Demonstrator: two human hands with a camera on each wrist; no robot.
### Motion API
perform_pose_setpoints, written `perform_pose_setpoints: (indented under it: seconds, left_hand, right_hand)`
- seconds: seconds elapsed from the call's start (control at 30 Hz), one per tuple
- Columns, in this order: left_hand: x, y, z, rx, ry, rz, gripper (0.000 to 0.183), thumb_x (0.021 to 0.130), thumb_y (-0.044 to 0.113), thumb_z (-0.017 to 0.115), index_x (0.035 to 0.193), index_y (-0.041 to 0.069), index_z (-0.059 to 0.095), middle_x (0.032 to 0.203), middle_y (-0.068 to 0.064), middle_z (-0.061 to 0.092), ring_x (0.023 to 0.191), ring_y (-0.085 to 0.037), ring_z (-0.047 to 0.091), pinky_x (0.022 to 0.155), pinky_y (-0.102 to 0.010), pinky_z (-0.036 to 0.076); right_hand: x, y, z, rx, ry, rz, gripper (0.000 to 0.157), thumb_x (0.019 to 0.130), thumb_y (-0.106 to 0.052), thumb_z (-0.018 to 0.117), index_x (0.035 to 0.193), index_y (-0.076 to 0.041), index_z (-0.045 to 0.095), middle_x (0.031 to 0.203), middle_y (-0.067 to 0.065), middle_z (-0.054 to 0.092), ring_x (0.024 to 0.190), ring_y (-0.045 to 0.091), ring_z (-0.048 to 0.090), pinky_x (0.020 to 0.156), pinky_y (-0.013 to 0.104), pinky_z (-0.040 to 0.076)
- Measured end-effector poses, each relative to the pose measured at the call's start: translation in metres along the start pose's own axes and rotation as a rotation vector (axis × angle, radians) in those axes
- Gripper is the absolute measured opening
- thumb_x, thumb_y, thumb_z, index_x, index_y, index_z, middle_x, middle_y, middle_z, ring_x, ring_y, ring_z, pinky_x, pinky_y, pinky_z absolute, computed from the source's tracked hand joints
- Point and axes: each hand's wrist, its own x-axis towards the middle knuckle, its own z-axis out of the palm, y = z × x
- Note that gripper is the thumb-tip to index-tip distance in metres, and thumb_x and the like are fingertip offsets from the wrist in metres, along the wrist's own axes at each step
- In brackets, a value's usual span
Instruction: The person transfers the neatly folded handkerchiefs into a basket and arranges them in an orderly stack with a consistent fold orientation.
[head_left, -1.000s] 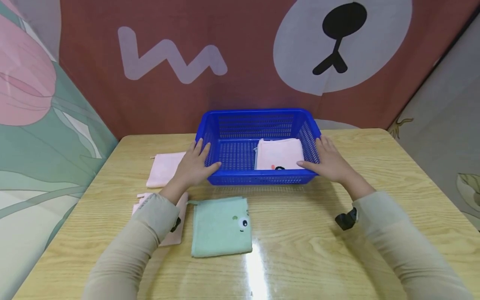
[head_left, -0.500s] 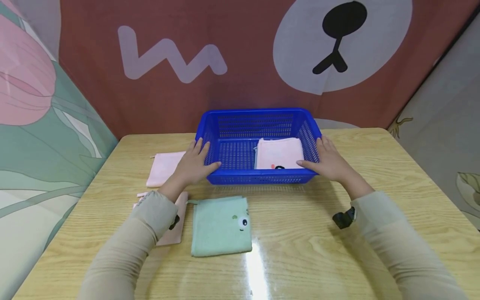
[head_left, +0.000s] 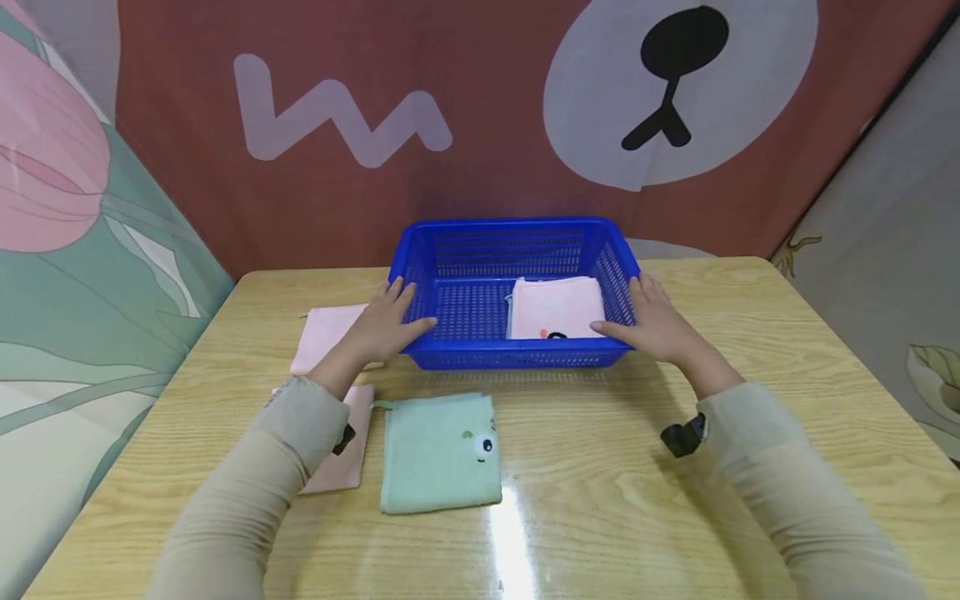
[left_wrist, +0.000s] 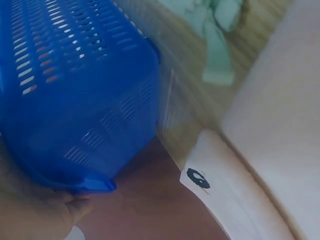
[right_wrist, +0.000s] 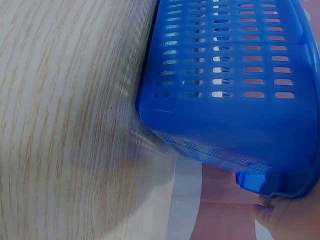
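A blue perforated plastic basket [head_left: 517,356] stands at the back of the table. My left hand [head_left: 377,332] holds its left end, fingers along the outside and thumb over the rim. The right end is held the same way by my right hand [head_left: 660,323]. Inside the basket, on the right, lies a folded pink towel [head_left: 557,304] with a bluish edge showing beside it. Both wrist views show fingertips at the rim of the basket [left_wrist: 100,115].
A folded green towel [head_left: 438,458] with an embroidered eye lies in front of the basket. Left of it is a folded pink towel [head_left: 347,458], partly under my left forearm. Another pink towel [head_left: 324,337] lies behind my left wrist. A printed cloth [head_left: 487,92] hangs behind the table.
The basket stays in place. My left hand and forearm have shifted very slightly to the left, and the right hand keeps its place on the rim.
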Motion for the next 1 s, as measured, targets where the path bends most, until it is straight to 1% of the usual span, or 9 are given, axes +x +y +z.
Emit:
perform_pose_setpoints:
  seconds: [0.13,0.27,0.37,0.47,0.6,0.7,0.77,0.87,1.0]
  left_hand:
    - [-0.001,0.000,-0.005,-0.103,0.000,-0.005,0.074,0.089,0.048,0.033,0.137,-0.001,0.008,0.142,-0.017,0.001,0.128,-0.030,-0.005,0.100,-0.048,0.006]
    - [-0.002,-0.004,-0.011,-0.166,0.002,-0.013,0.076,0.088,0.051,0.031,0.137,-0.001,0.007,0.142,-0.017,0.001,0.128,-0.030,-0.001,0.100,-0.048,0.007]
    - [-0.003,-0.008,-0.015,-0.221,0.022,-0.015,0.076,0.088,0.051,0.031,0.137,-0.001,0.007,0.142,-0.017,0.004,0.128,-0.031,0.003,0.100,-0.048,0.008]
    - [-0.003,-0.013,-0.020,-0.292,0.061,-0.003,0.071,0.089,0.048,0.032,0.137,0.000,0.012,0.141,-0.017,0.014,0.127,-0.031,0.011,0.099,-0.047,0.013]
    - [-0.003,-0.020,-0.025,-0.334,0.079,-0.035,0.070,0.090,0.049,0.028,0.137,0.000,0.012,0.140,-0.018,0.016,0.126,-0.032,0.014,0.099,-0.047,0.014]
    - [-0.004,-0.027,-0.028,-0.325,0.072,-0.088,0.073,0.089,0.052,0.025,0.137,0.000,0.008,0.140,-0.019,0.012,0.127,-0.033,0.010,0.100,-0.047,0.011]
    - [-0.004,-0.031,-0.029,-0.329,0.079,-0.108,0.073,0.089,0.052,0.024,0.137,-0.001,0.009,0.140,-0.020,0.014,0.127,-0.034,0.011,0.099,-0.047,0.012]
    - [-0.006,-0.039,-0.032,-0.356,0.079,-0.144,0.073,0.089,0.052,0.025,0.137,0.000,0.010,0.140,-0.020,0.013,0.127,-0.034,0.010,0.099,-0.048,0.011]
    - [-0.008,-0.048,-0.034,-0.419,0.065,-0.180,0.072,0.090,0.050,0.025,0.137,-0.003,0.009,0.141,-0.020,0.009,0.127,-0.034,0.006,0.100,-0.047,0.008]
  right_hand:
    - [0.001,0.002,0.001,-0.002,0.008,0.005,0.105,0.076,-0.063,0.043,0.132,0.012,-0.004,0.138,0.025,-0.014,0.124,0.035,-0.016,0.097,0.054,0.002]
    - [0.001,0.003,0.001,-0.001,0.009,0.007,0.105,0.076,-0.063,0.043,0.132,0.012,-0.004,0.138,0.026,-0.013,0.124,0.035,-0.016,0.097,0.054,0.002]
    - [0.001,0.002,0.002,-0.002,0.007,0.007,0.105,0.076,-0.063,0.043,0.132,0.011,-0.004,0.138,0.026,-0.012,0.124,0.035,-0.015,0.097,0.054,0.002]
    - [0.002,0.002,0.002,-0.003,0.006,0.006,0.105,0.076,-0.063,0.043,0.132,0.012,-0.004,0.138,0.026,-0.012,0.125,0.035,-0.015,0.097,0.054,0.002]
    - [0.002,0.001,0.001,-0.005,0.009,0.005,0.104,0.076,-0.063,0.043,0.132,0.012,-0.004,0.138,0.027,-0.012,0.125,0.035,-0.015,0.097,0.054,0.002]
    - [0.002,0.001,0.000,-0.005,0.011,0.008,0.105,0.076,-0.064,0.042,0.132,0.012,-0.004,0.138,0.027,-0.011,0.125,0.036,-0.014,0.096,0.054,0.003]
    - [0.002,0.001,0.000,-0.008,0.013,0.010,0.105,0.076,-0.064,0.042,0.132,0.012,-0.004,0.138,0.027,-0.010,0.125,0.036,-0.013,0.097,0.054,0.003]
    - [0.002,0.001,0.000,-0.005,0.015,0.011,0.105,0.076,-0.064,0.043,0.132,0.012,-0.003,0.138,0.027,-0.009,0.125,0.037,-0.012,0.096,0.054,0.004]
    - [0.002,0.001,0.001,0.002,0.018,0.007,0.105,0.075,-0.064,0.044,0.132,0.012,-0.003,0.138,0.027,-0.008,0.125,0.036,-0.012,0.096,0.055,0.004]
